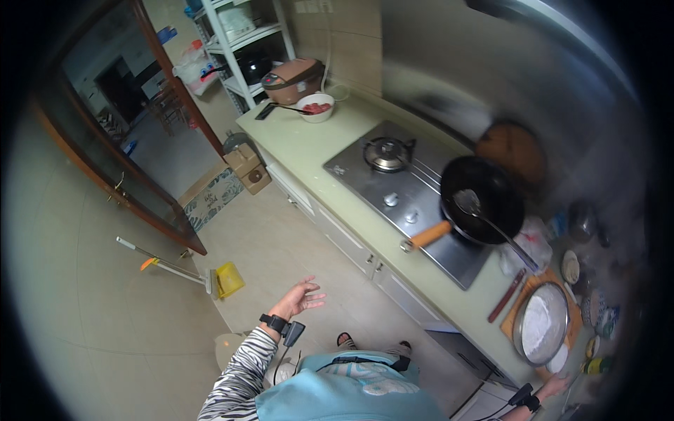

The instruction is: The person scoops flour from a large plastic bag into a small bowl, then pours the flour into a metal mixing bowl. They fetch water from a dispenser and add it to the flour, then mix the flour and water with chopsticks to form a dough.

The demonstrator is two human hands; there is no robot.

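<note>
My left hand hangs in the air over the floor with its fingers apart and nothing in it. At the lower right, my right hand rests by the counter edge, close to a small white dish; whether it holds anything is unclear. Just beyond it a metal bowl with white powder sits on a wooden cutting board. A knife with a dark red handle lies along the board. On the stove is a black wok with a metal spatula resting in it.
The wok's wooden handle points toward the front edge of the gas stove. Farther left stand a white bowl of red meat and a rice cooker. Jars and a yellow-labelled bottle line the right. A broom and yellow dustpan are on the floor.
</note>
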